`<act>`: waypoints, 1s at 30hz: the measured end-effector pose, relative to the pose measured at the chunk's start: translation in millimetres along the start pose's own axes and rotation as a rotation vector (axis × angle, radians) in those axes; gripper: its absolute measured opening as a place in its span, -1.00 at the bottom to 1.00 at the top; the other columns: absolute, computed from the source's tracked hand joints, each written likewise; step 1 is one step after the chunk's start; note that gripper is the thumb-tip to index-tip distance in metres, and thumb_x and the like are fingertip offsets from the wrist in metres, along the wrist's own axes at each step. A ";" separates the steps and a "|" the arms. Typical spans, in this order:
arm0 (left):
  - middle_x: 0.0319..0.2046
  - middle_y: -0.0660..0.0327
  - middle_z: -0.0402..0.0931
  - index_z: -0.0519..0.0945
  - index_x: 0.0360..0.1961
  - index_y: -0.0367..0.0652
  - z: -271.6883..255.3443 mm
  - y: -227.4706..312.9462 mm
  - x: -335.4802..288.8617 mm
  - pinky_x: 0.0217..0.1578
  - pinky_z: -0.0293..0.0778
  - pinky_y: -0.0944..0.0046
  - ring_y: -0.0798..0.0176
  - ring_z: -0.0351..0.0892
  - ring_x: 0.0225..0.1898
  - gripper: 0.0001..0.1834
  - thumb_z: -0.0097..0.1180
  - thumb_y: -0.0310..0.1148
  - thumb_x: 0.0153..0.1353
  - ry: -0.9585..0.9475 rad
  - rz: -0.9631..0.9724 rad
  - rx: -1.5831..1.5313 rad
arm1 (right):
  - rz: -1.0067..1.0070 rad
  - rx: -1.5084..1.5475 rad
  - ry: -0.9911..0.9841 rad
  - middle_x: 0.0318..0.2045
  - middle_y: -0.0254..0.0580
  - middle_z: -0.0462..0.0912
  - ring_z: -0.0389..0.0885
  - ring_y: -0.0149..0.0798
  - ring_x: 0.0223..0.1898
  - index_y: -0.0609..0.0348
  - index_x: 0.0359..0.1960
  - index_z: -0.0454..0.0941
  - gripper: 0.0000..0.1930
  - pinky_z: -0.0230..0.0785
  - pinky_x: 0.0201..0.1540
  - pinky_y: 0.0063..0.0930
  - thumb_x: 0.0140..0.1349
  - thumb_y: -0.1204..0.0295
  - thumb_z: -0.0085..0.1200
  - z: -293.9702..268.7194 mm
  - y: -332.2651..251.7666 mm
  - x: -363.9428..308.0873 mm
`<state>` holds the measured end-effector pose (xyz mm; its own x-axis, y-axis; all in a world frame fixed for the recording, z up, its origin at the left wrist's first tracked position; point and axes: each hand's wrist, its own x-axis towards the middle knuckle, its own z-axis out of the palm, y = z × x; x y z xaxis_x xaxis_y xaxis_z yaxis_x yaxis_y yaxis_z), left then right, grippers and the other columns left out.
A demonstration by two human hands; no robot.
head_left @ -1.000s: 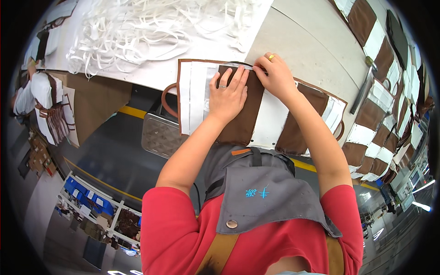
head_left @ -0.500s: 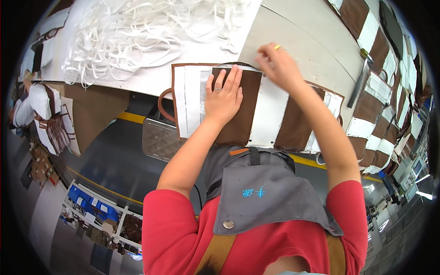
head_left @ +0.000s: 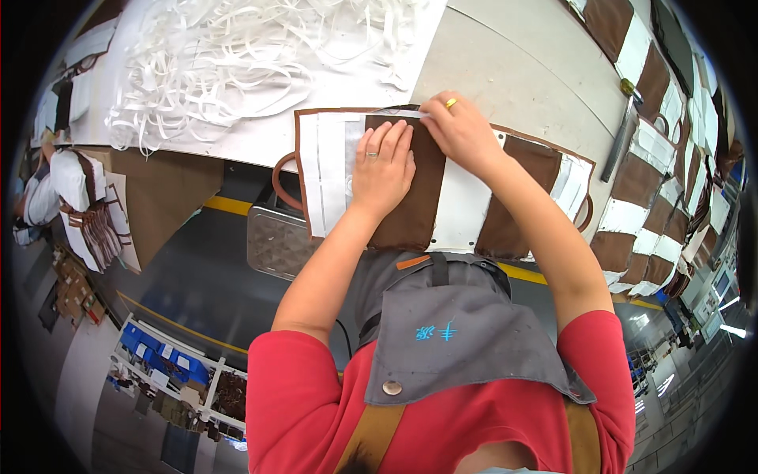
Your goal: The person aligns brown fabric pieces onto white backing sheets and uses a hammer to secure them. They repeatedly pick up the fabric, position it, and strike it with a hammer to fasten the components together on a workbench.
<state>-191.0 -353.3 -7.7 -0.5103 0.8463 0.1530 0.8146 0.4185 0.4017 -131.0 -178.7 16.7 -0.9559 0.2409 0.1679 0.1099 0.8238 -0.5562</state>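
Note:
A brown and white bag panel [head_left: 459, 201] lies in front of me across the table's near edge, with a brown curved handle [head_left: 286, 182] sticking out at its left side. My left hand [head_left: 384, 163] rests flat on the left brown section, fingers stretched toward the far edge. At that far edge, my right hand [head_left: 458, 130] is closed in a pinch on the end of a thin white strip [head_left: 401, 113]. The strip runs leftward along the panel's top edge. The right fingertips partly hide its end.
A large heap of loose white strips [head_left: 237, 63] covers the table's far left. To the right lie a screwdriver [head_left: 630, 91] with a yellowish handle, a long dark bar [head_left: 620, 142] and several more brown and white panels [head_left: 617, 217]. A metal stool [head_left: 272, 241] stands below the table edge.
My right hand has come down and left from above the panel to its far edge and now pinches the white strip. My left hand stays nearly in place on the brown section.

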 end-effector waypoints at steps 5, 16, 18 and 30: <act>0.19 0.34 0.35 0.49 0.12 -0.06 -2.7 2.1 0.5 0.29 0.02 0.13 0.30 0.27 0.21 -0.53 0.07 -0.33 0.12 -0.033 0.058 0.114 | -0.136 -0.183 -0.118 -0.33 -0.20 0.49 0.49 -0.18 -0.24 0.18 -0.33 0.45 -0.88 0.39 -0.15 -0.35 0.09 0.51 0.09 5.1 5.6 -3.6; 0.19 0.34 0.36 0.50 0.09 -0.09 -3.2 1.9 0.4 0.30 0.00 0.09 0.29 0.22 0.26 -0.51 0.09 -0.38 0.05 -0.060 0.104 0.056 | -0.319 -0.670 -0.327 -0.43 -0.22 0.51 0.52 -0.30 -0.42 0.19 -0.47 0.47 -0.90 0.40 -0.37 -0.48 -0.06 0.49 0.09 0.7 -8.9 13.6; 0.20 0.34 0.35 0.49 0.11 -0.07 -3.7 3.0 0.8 0.31 -0.01 0.09 0.29 0.23 0.26 -0.49 0.08 -0.37 0.06 -0.068 0.101 0.068 | -0.281 -0.588 -0.269 -0.43 -0.22 0.51 0.53 -0.29 -0.39 0.20 -0.44 0.46 -0.88 0.38 -0.37 -0.51 -0.05 0.49 0.08 2.9 -0.8 12.8; 0.18 0.28 0.36 0.46 0.13 -0.13 -7.8 -5.8 -1.9 0.31 -0.01 0.12 0.30 0.24 0.26 -0.48 0.10 -0.34 0.08 -0.050 0.039 -0.006 | -0.054 -0.092 -0.158 -0.46 -0.19 0.60 0.58 -0.18 -0.33 0.15 -0.36 0.43 -0.87 0.31 -0.26 -0.30 0.09 0.43 0.08 -8.0 -16.6 21.2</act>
<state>-196.9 -359.9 -3.3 -0.4634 0.8776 0.1231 0.8318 0.3828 0.4019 -151.0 -183.2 36.0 -0.9911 0.1178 0.0614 0.0752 0.8787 -0.4715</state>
